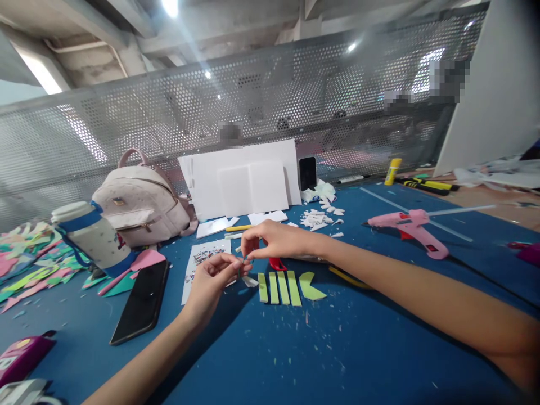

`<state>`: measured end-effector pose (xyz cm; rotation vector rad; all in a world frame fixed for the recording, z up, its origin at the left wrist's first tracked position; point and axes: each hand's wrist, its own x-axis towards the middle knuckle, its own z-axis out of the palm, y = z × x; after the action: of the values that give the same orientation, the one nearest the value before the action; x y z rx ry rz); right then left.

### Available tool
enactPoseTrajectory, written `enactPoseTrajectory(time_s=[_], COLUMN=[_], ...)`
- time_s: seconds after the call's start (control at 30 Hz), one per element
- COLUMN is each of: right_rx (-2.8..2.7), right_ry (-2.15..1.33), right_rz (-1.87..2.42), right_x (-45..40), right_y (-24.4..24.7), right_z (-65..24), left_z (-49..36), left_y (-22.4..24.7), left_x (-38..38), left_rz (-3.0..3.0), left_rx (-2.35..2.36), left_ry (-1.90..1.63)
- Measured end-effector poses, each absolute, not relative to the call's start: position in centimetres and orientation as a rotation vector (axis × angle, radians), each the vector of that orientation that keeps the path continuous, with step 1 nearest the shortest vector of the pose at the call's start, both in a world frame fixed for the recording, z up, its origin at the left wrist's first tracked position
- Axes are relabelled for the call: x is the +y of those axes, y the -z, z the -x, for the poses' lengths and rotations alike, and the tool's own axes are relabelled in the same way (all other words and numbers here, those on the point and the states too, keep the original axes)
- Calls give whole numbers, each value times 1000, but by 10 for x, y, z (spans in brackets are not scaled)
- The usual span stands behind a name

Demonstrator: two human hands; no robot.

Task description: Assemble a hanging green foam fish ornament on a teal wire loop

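My left hand and my right hand meet over the middle of the table, fingertips pinched close together. Between them is something small and thin that I cannot make out. Just right of the fingertips lie several light-green foam strips in a row, with a notched green piece beside them. A red-handled tool shows partly under my right wrist. Left of my left hand is a white sheet scattered with small dark bits. A scrap of white material lies below the fingers.
On the right rests a pink glue gun with its cord, near a yellow glue stick. A black phone, a bottle and a backpack stand or lie left. White boards lean at the back; colored scraps pile far left.
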<state>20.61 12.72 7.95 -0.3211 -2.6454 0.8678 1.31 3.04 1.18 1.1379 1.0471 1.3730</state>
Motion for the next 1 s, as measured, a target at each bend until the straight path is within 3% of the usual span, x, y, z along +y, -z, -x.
enactPoseTrajectory(time_s=[0.67, 1.0], right_rx=[-2601, -2621], right_ry=[-978, -745], right_rz=[377, 424], right_x=[124, 116], right_y=[-81, -72], right_z=[-206, -198], left_z=[-7, -8], left_y=[-7, -9], left_x=[31, 30], left_rz=[-1272, -1297], left_rx=[1069, 1120], left_ry=[-1398, -1420])
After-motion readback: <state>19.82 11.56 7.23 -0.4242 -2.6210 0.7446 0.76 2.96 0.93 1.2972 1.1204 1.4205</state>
